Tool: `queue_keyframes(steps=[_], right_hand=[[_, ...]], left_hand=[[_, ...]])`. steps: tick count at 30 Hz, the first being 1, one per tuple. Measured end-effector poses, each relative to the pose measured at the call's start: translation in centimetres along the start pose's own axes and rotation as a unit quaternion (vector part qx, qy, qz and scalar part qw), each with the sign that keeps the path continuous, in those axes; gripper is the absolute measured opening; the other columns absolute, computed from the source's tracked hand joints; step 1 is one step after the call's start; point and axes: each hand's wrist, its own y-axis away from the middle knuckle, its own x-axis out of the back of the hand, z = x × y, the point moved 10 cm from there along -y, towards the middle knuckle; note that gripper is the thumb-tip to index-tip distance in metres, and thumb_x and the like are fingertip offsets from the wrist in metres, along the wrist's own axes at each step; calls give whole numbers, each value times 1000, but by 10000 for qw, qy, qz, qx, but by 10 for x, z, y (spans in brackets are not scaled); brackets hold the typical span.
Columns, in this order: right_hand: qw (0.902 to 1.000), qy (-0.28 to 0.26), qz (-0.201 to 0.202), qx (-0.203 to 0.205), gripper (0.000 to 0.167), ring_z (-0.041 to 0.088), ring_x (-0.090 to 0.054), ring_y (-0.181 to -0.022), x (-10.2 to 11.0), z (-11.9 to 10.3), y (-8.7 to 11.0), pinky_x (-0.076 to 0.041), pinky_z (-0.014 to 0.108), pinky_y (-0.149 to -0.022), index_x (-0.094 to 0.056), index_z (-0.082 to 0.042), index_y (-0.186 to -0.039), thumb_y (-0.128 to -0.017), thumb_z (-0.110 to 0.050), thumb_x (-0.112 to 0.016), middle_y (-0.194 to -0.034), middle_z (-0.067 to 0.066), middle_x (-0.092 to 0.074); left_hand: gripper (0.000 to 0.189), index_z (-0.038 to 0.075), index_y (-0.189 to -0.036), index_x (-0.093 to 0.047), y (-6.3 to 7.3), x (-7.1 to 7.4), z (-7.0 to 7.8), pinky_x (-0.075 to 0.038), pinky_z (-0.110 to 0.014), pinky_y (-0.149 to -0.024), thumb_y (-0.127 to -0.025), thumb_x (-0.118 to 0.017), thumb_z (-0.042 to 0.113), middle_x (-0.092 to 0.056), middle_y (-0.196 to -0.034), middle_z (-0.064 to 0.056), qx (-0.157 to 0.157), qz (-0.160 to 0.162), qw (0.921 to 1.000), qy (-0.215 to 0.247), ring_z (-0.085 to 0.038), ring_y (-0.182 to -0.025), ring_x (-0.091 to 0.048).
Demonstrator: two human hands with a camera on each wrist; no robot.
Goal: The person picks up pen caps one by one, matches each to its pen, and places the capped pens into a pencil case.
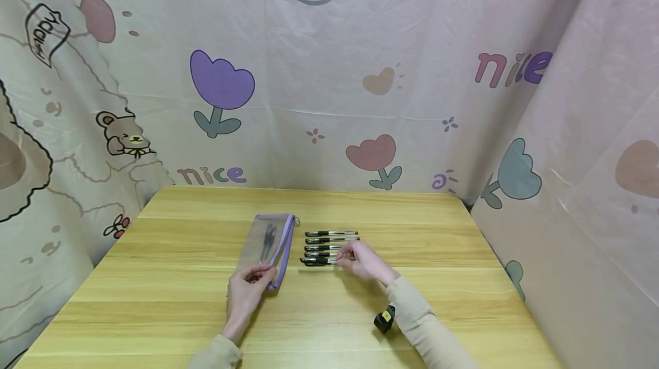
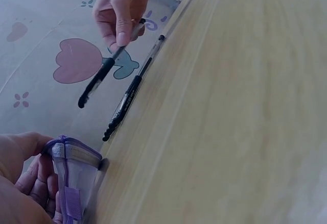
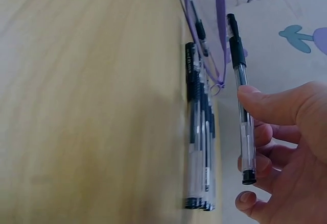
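My left hand (image 1: 246, 294) pinches the edge of a see-through mesh zip pouch (image 1: 251, 240) with purple trim. Its zipped side gapes toward the right. Inside lie dark pens (image 1: 269, 238); their exact number is hard to tell. My right hand (image 1: 362, 261) holds a clear-barrelled black gel pen (image 3: 248, 145) between thumb and fingers. In both wrist views this pen is raised off the table, its black capped end pointing away from the hand, toward the pouch side. Several similar gel pens (image 1: 329, 234) lie in a row just right of the pouch.
The wooden table (image 1: 154, 277) is backed by a printed curtain (image 1: 319, 71), which also hangs along both sides. A small black object with a yellow patch (image 1: 384, 320) is beside the right forearm. A ring zip pull (image 1: 297, 222) sits at the pouch's far corner.
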Motion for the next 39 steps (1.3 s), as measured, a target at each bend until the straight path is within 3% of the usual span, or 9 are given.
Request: queue_keyframes(steps=[11, 17, 30, 35, 39], right_hand=[[9998, 46, -140, 146, 8, 4, -43, -66, 3, -14, -5, -37, 18, -60, -71, -4, -97, -95, -10, -66, -79, -1, -57], [9991, -229, -294, 193, 11, 3, -43, -63, 3, -17, -9, -38, 17, -58, -70, -2, -99, -98, -9, -62, -74, -2, -56], [9954, -653, -596, 369, 20, 4, -50, -69, 0, -25, -18, -46, 17, -63, -65, 7, -104, -101, -9, -54, -88, 18, -66], [9882, -1255, -867, 131, 23, 8, -52, -66, -6, -23, -20, -50, 22, -59, -60, 12, -110, -102, -8, -51, -90, 24, -62], [9779, -1798, -1026, -302, 25, 12, -53, -64, -14, -20, -23, -55, 29, -60, -55, 14, -114, -104, -9, -50, -85, 12, -57]], left_hand=[[23, 0, -99, -75, 0, 0, 0, -43, -22, -40, -83, -82, 15, -65, -72, 9, 71, -54, 10000, -40, -1, -60, -56], [23, 0, -100, -75, 0, 0, 0, -44, -22, -41, -83, -82, 15, -66, -74, 7, 98, -60, 9999, -68, -2, -61, -56], [22, -1, -99, -75, 0, 1, 0, -43, -21, -43, -83, -82, 13, -65, -70, 12, 59, -1, 10000, -38, 0, -61, -56], [21, -2, -97, -75, 1, 1, 3, -42, -20, -40, -82, -81, 11, -65, -70, 12, -47, 57, 9999, 74, 0, -61, -57], [20, -2, -96, -76, 2, 1, 4, -42, -21, -38, -82, -81, 11, -65, -70, 12, -60, 73, 9999, 106, 0, -60, -57]])
